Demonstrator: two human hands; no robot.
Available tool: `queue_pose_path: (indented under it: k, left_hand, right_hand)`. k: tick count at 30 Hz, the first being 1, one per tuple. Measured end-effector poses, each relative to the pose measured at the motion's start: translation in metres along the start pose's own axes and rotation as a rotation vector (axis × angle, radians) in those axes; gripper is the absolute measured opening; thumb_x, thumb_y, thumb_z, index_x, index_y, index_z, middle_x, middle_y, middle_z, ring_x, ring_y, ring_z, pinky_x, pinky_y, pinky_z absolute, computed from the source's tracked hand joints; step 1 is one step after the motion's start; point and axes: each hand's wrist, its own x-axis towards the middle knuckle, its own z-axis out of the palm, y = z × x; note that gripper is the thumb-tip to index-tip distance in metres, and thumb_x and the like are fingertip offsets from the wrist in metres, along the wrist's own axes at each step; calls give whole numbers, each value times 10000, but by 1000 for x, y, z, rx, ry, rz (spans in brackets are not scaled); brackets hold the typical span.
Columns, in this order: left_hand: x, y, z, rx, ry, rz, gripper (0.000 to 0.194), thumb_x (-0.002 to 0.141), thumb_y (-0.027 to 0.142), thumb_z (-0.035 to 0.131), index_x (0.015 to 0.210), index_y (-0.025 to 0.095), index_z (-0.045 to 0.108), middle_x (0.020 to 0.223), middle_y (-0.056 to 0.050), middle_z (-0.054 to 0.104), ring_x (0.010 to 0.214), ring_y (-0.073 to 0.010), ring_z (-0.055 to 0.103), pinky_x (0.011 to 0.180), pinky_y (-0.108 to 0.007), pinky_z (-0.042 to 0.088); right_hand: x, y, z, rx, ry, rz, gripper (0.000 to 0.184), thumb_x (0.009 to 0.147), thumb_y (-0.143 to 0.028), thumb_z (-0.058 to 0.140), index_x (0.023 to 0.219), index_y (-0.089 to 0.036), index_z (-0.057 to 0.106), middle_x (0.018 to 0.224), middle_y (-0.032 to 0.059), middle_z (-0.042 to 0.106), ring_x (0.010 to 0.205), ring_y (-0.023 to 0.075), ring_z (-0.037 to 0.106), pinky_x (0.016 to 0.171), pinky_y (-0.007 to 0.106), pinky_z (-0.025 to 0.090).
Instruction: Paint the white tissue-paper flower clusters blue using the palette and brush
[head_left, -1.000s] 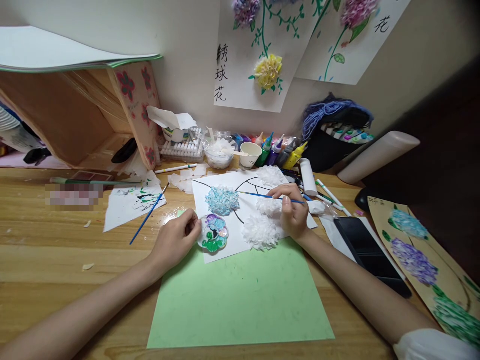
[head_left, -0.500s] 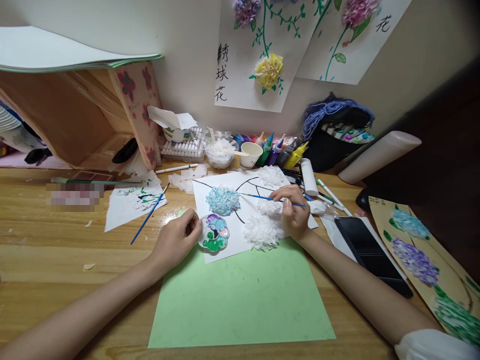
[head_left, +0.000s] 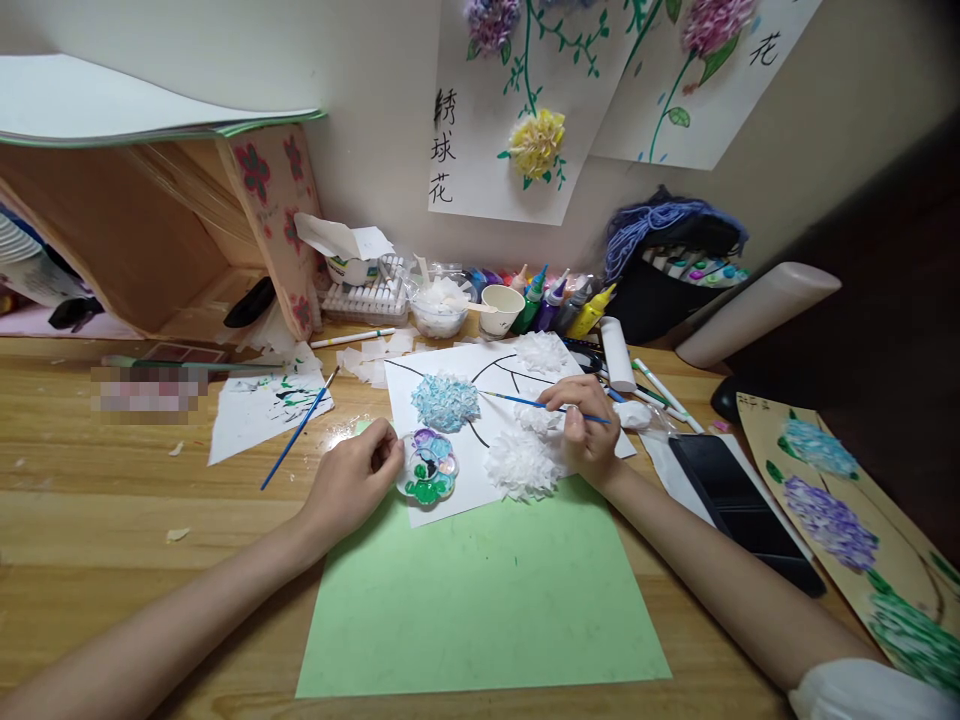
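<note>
My right hand is closed round a thin blue paintbrush. The brush tip points left, at the right edge of a blue-and-white paper flower on a white sheet with black drawn stems. My left hand pinches the left rim of a flower-shaped paint palette, which holds green, black, purple and blue paint. Below the right hand sits a white paper flower, with another partly hidden by the fingers. A further white flower is at the sheet's top.
A green sheet lies in front. To the left are a second paintbrush and a paint-smeared paper. Behind stand a paper cup, a plastic bowl and paint bottles. A black phone-like slab lies right.
My right hand has lowered slightly, and the brush's handle end has dipped while its tip stays beside the blue flower. My left hand and the palette stay put.
</note>
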Motion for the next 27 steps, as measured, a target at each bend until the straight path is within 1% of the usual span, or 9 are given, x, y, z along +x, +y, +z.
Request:
queue_pose_path:
  k: [3, 7, 11, 15, 19, 24, 27]
  left_hand:
    - [0, 0, 0, 1, 7, 2, 253, 905, 402, 422, 737, 220, 476, 651, 10, 582, 611, -169, 526, 582, -284, 322]
    - [1, 0, 0, -1, 10, -2, 251, 899, 402, 429, 732, 221, 478, 652, 8, 590, 612, -171, 528, 581, -285, 322]
    - [1, 0, 0, -2, 4, -4, 251, 903, 405, 423, 737, 222, 474, 648, 13, 579, 609, -170, 524, 586, -286, 319]
    - [0, 0, 0, -3, -8, -9, 262, 910, 417, 412, 744, 222, 467, 650, 15, 570, 612, -168, 518, 590, -286, 315]
    - [0, -1, 1, -1, -10, -12, 260, 910, 419, 413, 746, 222, 461, 653, 16, 564, 617, -168, 513, 594, -288, 312]
    - [0, -1, 0, -6, -21, -18, 263, 911, 425, 407, 753, 223, 463, 654, 18, 561, 621, -170, 511, 599, -290, 311]
    - [0, -1, 0, -14, -25, -22, 271, 910, 436, 403, 755, 222, 466, 658, 18, 563, 623, -169, 512, 601, -290, 314]
  right_hand:
    - [-1, 0, 0, 8, 17, 4, 235, 909, -236, 388, 785, -255, 587, 718, 25, 670, 722, 219, 610, 681, 396, 470]
    - [-2, 2, 1, 4, -22, 18, 229, 916, -240, 391, 801, -256, 587, 729, 24, 677, 741, 218, 613, 687, 395, 470]
    - [-2, 2, 0, 20, 20, 16, 236, 920, -223, 384, 801, -252, 586, 736, 30, 669, 754, 217, 602, 696, 392, 468]
    - [0, 2, 1, 21, -12, 8, 232, 921, -219, 387, 805, -255, 585, 726, 25, 671, 744, 215, 601, 685, 389, 464]
    - [0, 3, 1, 33, 32, 33, 232, 920, -210, 390, 807, -247, 589, 745, 33, 670, 772, 220, 596, 714, 395, 469]
    - [0, 3, 2, 54, 2, 32, 228, 917, -207, 403, 796, -246, 593, 735, 26, 664, 753, 212, 595, 701, 377, 465]
    - [1, 2, 2, 46, 26, 29, 233, 918, -203, 392, 801, -245, 589, 738, 27, 672, 763, 214, 597, 713, 380, 469]
